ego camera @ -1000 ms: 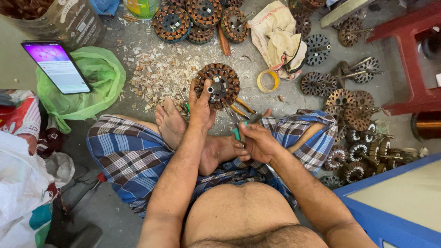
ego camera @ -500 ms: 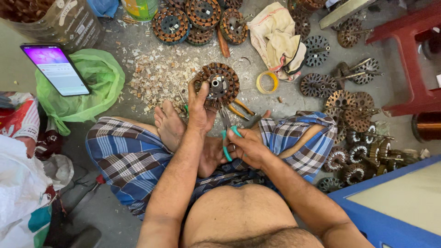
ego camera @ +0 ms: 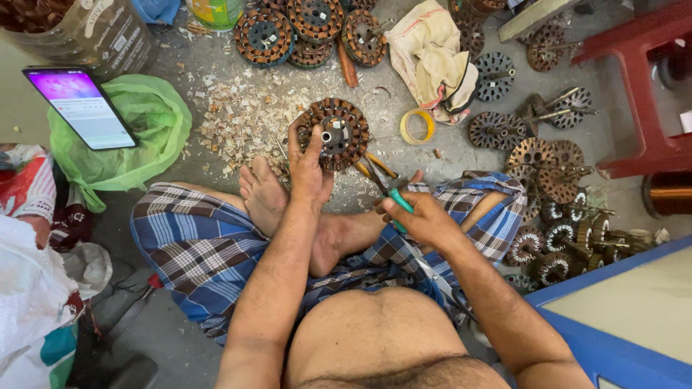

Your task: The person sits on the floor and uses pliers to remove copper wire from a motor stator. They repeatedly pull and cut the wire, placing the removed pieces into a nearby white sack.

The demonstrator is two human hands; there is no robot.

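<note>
We have the round motor stator standing on the concrete floor just beyond our crossed feet, near the middle of the scene, its copper-wound slots facing up toward us. Our left hand is wrapped over its near edge, fingers closed on the rim and thumb across the face, keeping it tilted up and steady. Our right hand is closed around the green-handled pliers, whose tip points toward the stator but sits just short of it, a little to the right; we cannot tell whether the tip is parted.

We judge this to be the moment between pulls in working the windings: the stator is braced and the tool is poised but not yet biting. The next move would call for bringing the tip onto a winding while the left hand holds firm against the tug.

To the left of the stator lies a scatter of pale shavings. A roll of yellow tape lies just to its right. More wound stators sit farther off, bare ones pile up at right, and a phone rests at far left.
</note>
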